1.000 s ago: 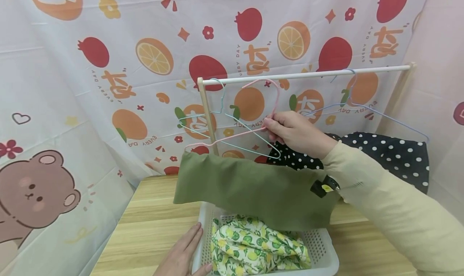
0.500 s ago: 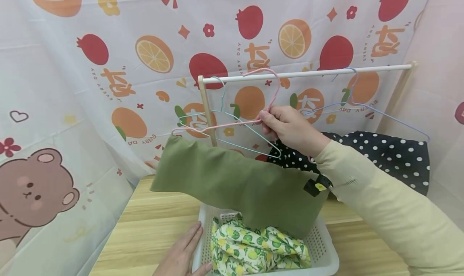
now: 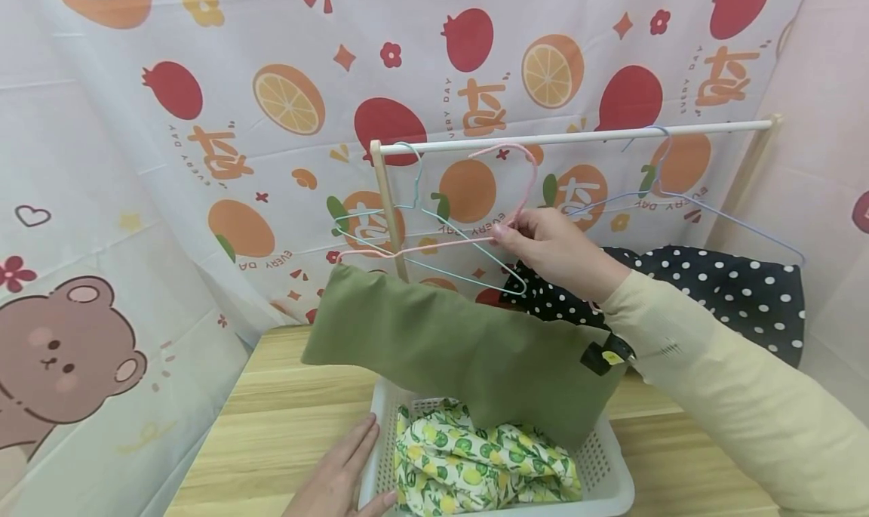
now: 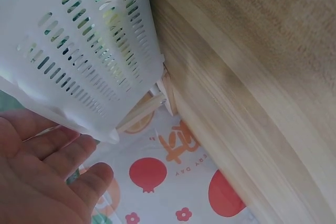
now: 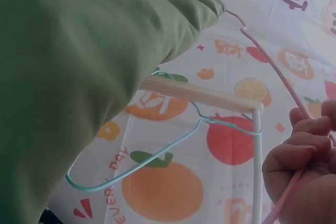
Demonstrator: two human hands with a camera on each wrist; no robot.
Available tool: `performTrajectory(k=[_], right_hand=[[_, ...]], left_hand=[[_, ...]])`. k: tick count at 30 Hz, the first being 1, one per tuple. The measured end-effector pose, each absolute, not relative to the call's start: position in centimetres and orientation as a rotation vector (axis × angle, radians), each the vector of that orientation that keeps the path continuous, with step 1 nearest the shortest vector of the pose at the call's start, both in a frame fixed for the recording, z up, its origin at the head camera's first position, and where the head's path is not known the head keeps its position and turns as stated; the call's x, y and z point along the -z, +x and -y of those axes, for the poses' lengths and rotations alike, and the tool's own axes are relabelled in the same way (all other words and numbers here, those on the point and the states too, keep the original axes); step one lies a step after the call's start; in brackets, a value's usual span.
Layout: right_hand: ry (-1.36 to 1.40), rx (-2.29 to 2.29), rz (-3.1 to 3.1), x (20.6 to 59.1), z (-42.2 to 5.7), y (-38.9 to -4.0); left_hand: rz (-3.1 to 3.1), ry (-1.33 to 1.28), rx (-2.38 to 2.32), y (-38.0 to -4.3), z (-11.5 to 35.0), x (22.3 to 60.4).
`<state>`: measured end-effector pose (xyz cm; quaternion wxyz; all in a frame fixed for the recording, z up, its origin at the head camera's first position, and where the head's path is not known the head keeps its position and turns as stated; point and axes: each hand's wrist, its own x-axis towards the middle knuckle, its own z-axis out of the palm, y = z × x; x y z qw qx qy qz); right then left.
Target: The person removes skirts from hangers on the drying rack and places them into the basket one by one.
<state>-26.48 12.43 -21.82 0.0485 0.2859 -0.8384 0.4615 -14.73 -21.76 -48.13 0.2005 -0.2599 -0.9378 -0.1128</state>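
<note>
My right hand (image 3: pixel 553 249) pinches a pink clothes hanger (image 3: pixel 441 244) just below its hook, and the hook overlaps the white rail (image 3: pixel 584 138) in the head view. From the hanger droops a plain olive-green garment (image 3: pixel 462 343), its left end higher than its right. In the right wrist view the green cloth (image 5: pixel 79 77) fills the left side, with curled fingers (image 5: pixel 304 153) around the pink wire. My left hand (image 3: pixel 339 472) rests with straight fingers along the left rim of a white basket (image 3: pixel 614 464). Inside lies a crumpled lemon-print cloth (image 3: pixel 475 464), partly covered by the green garment.
A mint hanger (image 3: pixel 468 275) hangs bare at the rail's left end. A blue hanger (image 3: pixel 726 215) on the right carries a black polka-dot garment (image 3: pixel 740 290). The wooden table (image 3: pixel 271 419) lies under the basket. Printed curtains (image 3: pixel 224 41) stand close behind the rack.
The pink hanger and green garment shifted left and up, then came partway back right and down with my right hand. My left hand stayed at the basket.
</note>
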Motion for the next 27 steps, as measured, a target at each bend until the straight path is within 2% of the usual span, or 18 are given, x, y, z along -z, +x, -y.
performTrajectory(k=[27], right_hand=[[0.866,-1.418,2.552,22.8,-14.2,-26.4]], left_hand=[[2.574,-0.777,0.331,-15.2,21.9,47.3]])
